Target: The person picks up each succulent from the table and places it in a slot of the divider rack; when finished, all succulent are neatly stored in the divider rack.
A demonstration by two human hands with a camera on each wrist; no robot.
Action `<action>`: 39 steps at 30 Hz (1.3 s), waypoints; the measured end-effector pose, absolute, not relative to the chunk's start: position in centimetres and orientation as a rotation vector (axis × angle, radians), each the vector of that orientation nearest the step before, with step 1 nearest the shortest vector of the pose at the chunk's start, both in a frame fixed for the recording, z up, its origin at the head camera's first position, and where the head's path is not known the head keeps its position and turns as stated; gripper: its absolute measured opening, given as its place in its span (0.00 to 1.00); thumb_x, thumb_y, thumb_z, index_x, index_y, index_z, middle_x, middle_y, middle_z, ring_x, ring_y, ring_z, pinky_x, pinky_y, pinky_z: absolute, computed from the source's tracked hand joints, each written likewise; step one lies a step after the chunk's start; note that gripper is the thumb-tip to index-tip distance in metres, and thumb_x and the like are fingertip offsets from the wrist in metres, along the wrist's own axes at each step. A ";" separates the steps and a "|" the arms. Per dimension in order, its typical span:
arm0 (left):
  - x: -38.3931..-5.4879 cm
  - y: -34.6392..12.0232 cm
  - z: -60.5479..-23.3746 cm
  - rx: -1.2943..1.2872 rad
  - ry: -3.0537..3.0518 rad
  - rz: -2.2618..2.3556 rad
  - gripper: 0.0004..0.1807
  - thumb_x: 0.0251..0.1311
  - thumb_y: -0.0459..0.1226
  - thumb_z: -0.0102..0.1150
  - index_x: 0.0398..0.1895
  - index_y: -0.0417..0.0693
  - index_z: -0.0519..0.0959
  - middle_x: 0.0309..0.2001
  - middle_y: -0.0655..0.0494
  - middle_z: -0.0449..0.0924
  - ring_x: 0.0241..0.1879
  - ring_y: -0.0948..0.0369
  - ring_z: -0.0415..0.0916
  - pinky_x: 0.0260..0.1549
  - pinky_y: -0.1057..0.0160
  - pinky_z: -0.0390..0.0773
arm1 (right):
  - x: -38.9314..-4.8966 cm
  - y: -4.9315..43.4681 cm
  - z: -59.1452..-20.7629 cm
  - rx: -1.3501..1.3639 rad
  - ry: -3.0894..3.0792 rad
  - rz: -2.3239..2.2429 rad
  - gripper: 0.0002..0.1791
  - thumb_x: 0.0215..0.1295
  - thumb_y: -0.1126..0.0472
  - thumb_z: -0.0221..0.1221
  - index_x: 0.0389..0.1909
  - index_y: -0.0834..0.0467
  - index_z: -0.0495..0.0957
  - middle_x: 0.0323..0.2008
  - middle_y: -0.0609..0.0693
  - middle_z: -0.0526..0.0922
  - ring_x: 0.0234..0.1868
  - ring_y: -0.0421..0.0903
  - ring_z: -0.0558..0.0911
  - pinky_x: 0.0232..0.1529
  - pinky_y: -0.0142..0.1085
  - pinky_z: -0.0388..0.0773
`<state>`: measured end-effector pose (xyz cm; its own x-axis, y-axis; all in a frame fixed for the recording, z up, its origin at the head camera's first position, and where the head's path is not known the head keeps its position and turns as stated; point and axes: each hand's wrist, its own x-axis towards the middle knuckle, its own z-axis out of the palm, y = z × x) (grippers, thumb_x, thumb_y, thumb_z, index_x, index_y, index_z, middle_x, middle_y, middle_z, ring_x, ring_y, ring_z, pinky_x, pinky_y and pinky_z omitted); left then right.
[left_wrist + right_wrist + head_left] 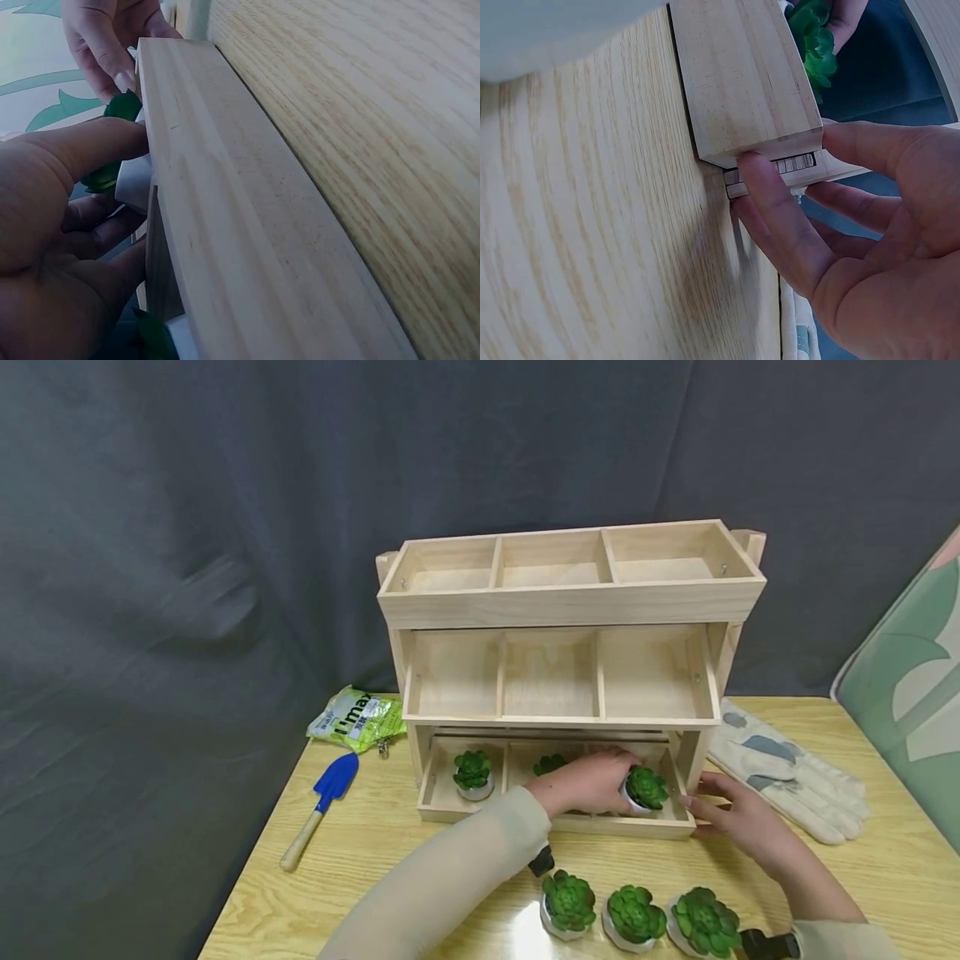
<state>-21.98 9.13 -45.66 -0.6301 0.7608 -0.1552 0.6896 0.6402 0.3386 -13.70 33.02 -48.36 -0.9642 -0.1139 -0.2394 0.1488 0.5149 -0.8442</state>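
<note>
My left hand (600, 779) holds a small potted succulent (647, 788) by its white pot, in the right compartment of the wooden shelf's bottom box (630, 827). In the left wrist view, thumb and fingers (97, 150) are on either side of the pot (135, 182). My right hand (738, 818) grips the right end of that box; in the right wrist view, fingers (787, 225) press its end face and the thumb lies at its rim. One potted succulent (473, 774) stands in the left compartment. Another succulent (550, 764) in the middle one is partly hidden by my left hand.
Three potted succulents (568, 903) stand in a row before the shelf. A blue trowel (335, 777) and a green plastic packet (356, 718) lie at left, gardening gloves (787, 768) at right. The shelf's two upper tiers (570, 607) have three compartments each.
</note>
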 end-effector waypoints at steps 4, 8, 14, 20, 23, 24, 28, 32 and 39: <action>-21.8 9.1 -45.6 1.152 2.582 0.358 0.33 0.66 0.50 0.73 0.72 0.55 0.75 0.67 0.62 0.79 0.62 0.69 0.78 0.60 0.74 0.78 | -13.7 32.9 -48.4 0.031 2.498 -1.424 0.38 0.85 0.53 0.54 0.80 0.74 0.54 0.72 0.81 0.64 0.65 0.73 0.80 0.48 0.42 0.92; -21.5 9.1 -45.7 1.142 2.618 0.342 0.34 0.67 0.52 0.72 0.74 0.55 0.74 0.69 0.62 0.79 0.65 0.68 0.77 0.64 0.72 0.78 | -13.8 32.9 -48.5 0.031 2.499 -1.423 0.39 0.85 0.53 0.54 0.81 0.74 0.53 0.72 0.81 0.64 0.65 0.72 0.81 0.48 0.42 0.92; -21.0 9.0 -45.6 1.064 2.658 0.357 0.42 0.70 0.55 0.67 0.83 0.55 0.64 0.78 0.59 0.71 0.74 0.65 0.73 0.72 0.68 0.75 | -13.9 32.7 -48.5 0.032 2.501 -1.420 0.38 0.85 0.53 0.54 0.80 0.74 0.53 0.72 0.81 0.64 0.64 0.72 0.81 0.48 0.42 0.92; -20.5 8.3 -45.0 1.093 2.630 0.431 0.44 0.72 0.58 0.65 0.85 0.55 0.60 0.80 0.56 0.68 0.77 0.61 0.70 0.76 0.63 0.72 | -13.8 32.6 -48.3 0.045 2.493 -1.419 0.39 0.85 0.53 0.53 0.81 0.75 0.52 0.72 0.81 0.64 0.64 0.72 0.81 0.48 0.42 0.92; -20.1 7.3 -44.2 1.067 2.621 0.453 0.47 0.73 0.60 0.62 0.87 0.57 0.56 0.84 0.55 0.61 0.80 0.59 0.65 0.78 0.60 0.70 | -13.7 32.6 -48.1 0.050 2.490 -1.412 0.39 0.85 0.53 0.53 0.81 0.75 0.52 0.72 0.81 0.64 0.65 0.73 0.80 0.48 0.43 0.92; -20.0 6.9 -44.0 1.054 2.618 0.478 0.46 0.73 0.60 0.62 0.87 0.58 0.55 0.84 0.55 0.60 0.81 0.58 0.65 0.78 0.60 0.71 | -13.8 32.6 -48.0 0.050 2.490 -1.408 0.39 0.85 0.53 0.53 0.81 0.75 0.52 0.72 0.81 0.64 0.65 0.74 0.79 0.49 0.43 0.92; -19.2 4.7 -43.3 1.024 2.600 0.602 0.44 0.75 0.58 0.60 0.88 0.61 0.54 0.85 0.54 0.59 0.80 0.56 0.67 0.75 0.57 0.75 | -13.9 32.6 -47.8 0.053 2.482 -1.395 0.39 0.86 0.53 0.52 0.81 0.75 0.51 0.73 0.81 0.62 0.67 0.75 0.77 0.50 0.43 0.92; -18.4 2.2 -42.9 1.001 2.578 0.742 0.44 0.76 0.56 0.60 0.88 0.60 0.53 0.84 0.54 0.60 0.79 0.53 0.69 0.75 0.53 0.76 | -14.0 32.8 -47.9 0.056 2.478 -1.389 0.39 0.86 0.53 0.52 0.81 0.74 0.51 0.73 0.81 0.62 0.68 0.76 0.76 0.50 0.43 0.92; -17.2 -2.2 -42.3 0.896 2.528 0.953 0.45 0.75 0.57 0.61 0.88 0.68 0.50 0.84 0.59 0.58 0.67 0.56 0.80 0.65 0.56 0.83 | -13.8 32.9 -48.0 0.054 2.487 -1.382 0.39 0.86 0.53 0.52 0.81 0.75 0.51 0.73 0.81 0.63 0.67 0.76 0.77 0.49 0.42 0.92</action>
<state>-17.20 -2.21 -42.33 -0.7629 0.6444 -0.0523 0.4497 0.5870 0.6732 -13.84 32.94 -48.01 -0.9559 -0.1092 -0.2725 0.1737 0.5380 -0.8248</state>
